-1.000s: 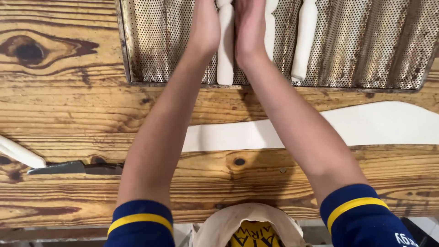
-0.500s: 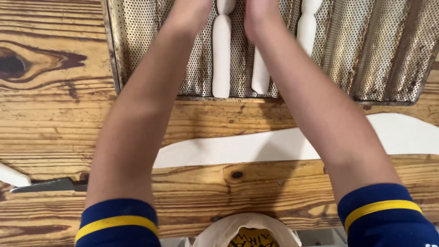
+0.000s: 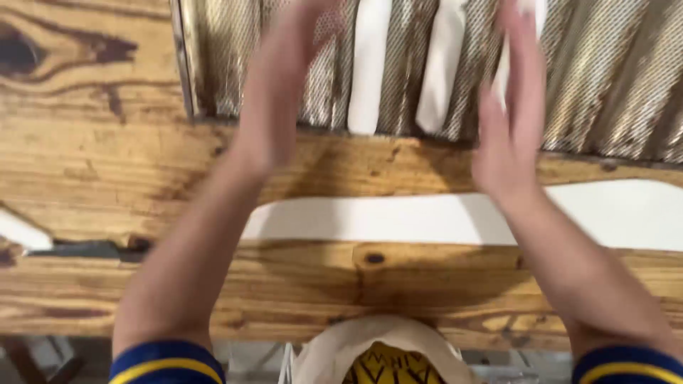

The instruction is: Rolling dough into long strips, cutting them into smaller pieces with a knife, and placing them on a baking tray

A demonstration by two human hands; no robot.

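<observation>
In the head view, both hands are blurred above a perforated metal baking tray (image 3: 626, 78) at the far side of the wooden table (image 3: 92, 156). The left hand (image 3: 281, 92) is released, fingers loose, holding nothing. The right hand (image 3: 512, 107) is flat with straight fingers; whether it touches the dough stick (image 3: 523, 14) under its fingertips cannot be told. Two more dough sticks (image 3: 370, 67) lie in the tray's grooves between the hands. A white dough sheet (image 3: 427, 217) lies on the table nearer the person.

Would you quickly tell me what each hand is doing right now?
Left hand: open, blurred, holding nothing, above the perforated tray.
Right hand: open, over a dough stick; grip cannot be told.
</observation>
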